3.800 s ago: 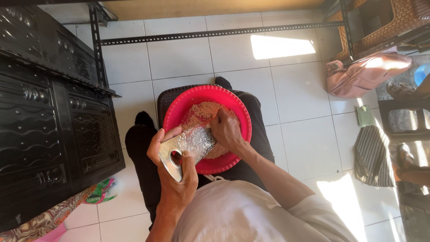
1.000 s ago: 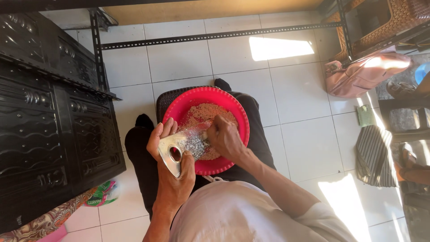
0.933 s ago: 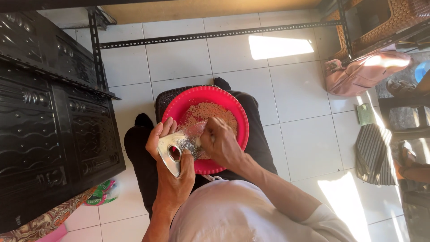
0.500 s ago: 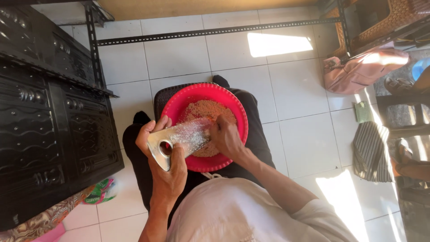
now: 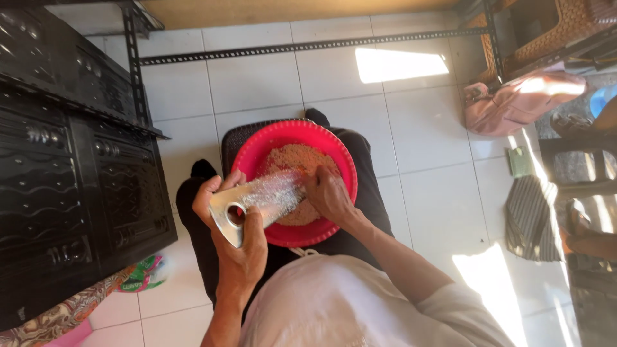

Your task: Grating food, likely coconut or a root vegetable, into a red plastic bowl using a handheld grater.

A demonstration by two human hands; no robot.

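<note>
A: What does the left hand [image 5: 234, 247] hold?
B: Its fingers are closed around a metal grater [image 5: 257, 202], tilted over the red bowl [image 5: 344, 193] on the lap.
A: And the right hand [image 5: 328, 193]?
B: Its fingers press something small onto the grater; I cannot tell what.

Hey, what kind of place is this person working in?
Probably a home, on a white tiled floor. A person sits grating food into a red bowl on their lap, beside a black carved cabinet, with a pink bag nearby.
</note>
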